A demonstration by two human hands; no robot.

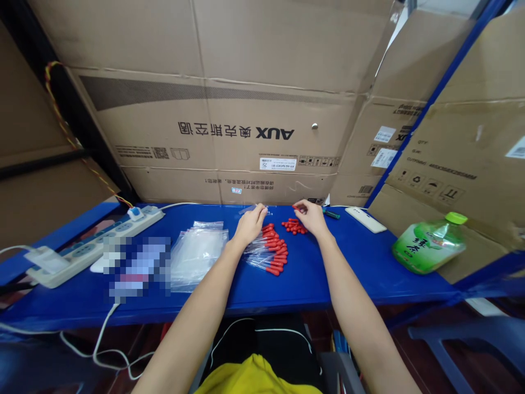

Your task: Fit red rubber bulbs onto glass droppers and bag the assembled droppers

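My left hand (pixel 249 223) is closed around a clear thin tube at the back of the blue table (pixel 303 279). Close by, my right hand (pixel 310 217) pinches a small red rubber bulb (pixel 296 208). Below the hands lies a fan of clear droppers with red bulbs (pixel 270 249), the bulbs toward the right. A small pile of loose red bulbs (pixel 293 226) sits between the hands, nearest the right one. The tube in my left hand is partly hidden by the fingers.
A stack of clear zip bags (pixel 199 254) lies left of the droppers. Further left are a blurred phone (pixel 139 268) and a power strip (pixel 98 243). At right are a green screwdriver (pixel 331 214), a white phone-like slab (pixel 366 219) and a green drink bottle (pixel 429 246). Cardboard (pixel 246 98) walls the back.
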